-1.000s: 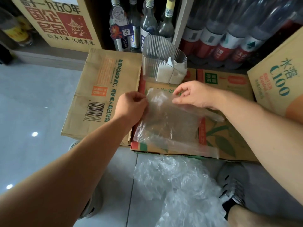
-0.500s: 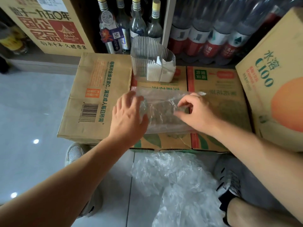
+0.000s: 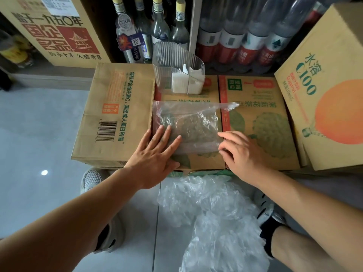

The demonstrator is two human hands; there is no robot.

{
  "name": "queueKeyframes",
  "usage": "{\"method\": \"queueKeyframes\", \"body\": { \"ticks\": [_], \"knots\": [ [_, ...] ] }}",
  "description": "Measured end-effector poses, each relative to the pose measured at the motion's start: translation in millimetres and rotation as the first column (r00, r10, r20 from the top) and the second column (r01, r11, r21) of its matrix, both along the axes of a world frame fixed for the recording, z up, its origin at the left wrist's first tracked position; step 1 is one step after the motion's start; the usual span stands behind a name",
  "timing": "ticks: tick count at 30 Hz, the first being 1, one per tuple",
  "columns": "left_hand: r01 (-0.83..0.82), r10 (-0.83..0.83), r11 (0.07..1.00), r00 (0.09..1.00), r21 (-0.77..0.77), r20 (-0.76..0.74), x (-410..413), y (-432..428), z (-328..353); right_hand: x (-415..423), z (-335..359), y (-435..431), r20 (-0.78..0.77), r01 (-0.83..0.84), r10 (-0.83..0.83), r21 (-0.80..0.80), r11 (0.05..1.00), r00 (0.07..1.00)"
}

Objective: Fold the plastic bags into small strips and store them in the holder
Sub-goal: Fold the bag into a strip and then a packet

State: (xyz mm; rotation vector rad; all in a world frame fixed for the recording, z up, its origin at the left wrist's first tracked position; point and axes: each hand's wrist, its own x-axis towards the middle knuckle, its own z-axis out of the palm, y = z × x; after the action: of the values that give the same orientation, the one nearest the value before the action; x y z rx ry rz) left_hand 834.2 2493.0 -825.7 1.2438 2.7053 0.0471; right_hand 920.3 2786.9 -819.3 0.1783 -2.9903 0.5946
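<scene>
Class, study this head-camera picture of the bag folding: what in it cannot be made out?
In the head view:
The holder's ribbed wall blurs how many folded bags stand inside.
The left hand covers the bag's near left corner.
The right hand's curled fingers hide whether they pinch the bag.
The bottom edge cuts off the pile of bags on the floor.

left hand (image 3: 157, 154) flat, fingers spread | right hand (image 3: 242, 156) fingers bent, tips down
</scene>
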Motion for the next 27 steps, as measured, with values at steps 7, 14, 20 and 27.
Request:
{"method": "queueKeyframes", "body": {
  "ticks": [7,14,20,27],
  "knots": [
    [-0.043,0.039,0.982,0.999,0.182,0.025,6,2,12,6,7,-2,-0.051,0.038,-0.036,0.041,0.998,0.998],
    [-0.167,0.143,0.942,0.984,0.29,0.104,-6,-3,12,-13,7,-24,-0.041,-0.093,0.091,-0.033,0.995,0.995],
    [-0.183,0.158,0.94,0.982,0.287,0.106,-13,0,12,-20,2,-20,-0.029,-0.124,0.123,-0.035,0.992,0.992],
    [-0.173,0.14,0.933,0.982,0.315,0.125,-18,2,16,-28,11,-21,0.032,-0.046,0.049,-0.09,0.995,0.998]
  ]
}}
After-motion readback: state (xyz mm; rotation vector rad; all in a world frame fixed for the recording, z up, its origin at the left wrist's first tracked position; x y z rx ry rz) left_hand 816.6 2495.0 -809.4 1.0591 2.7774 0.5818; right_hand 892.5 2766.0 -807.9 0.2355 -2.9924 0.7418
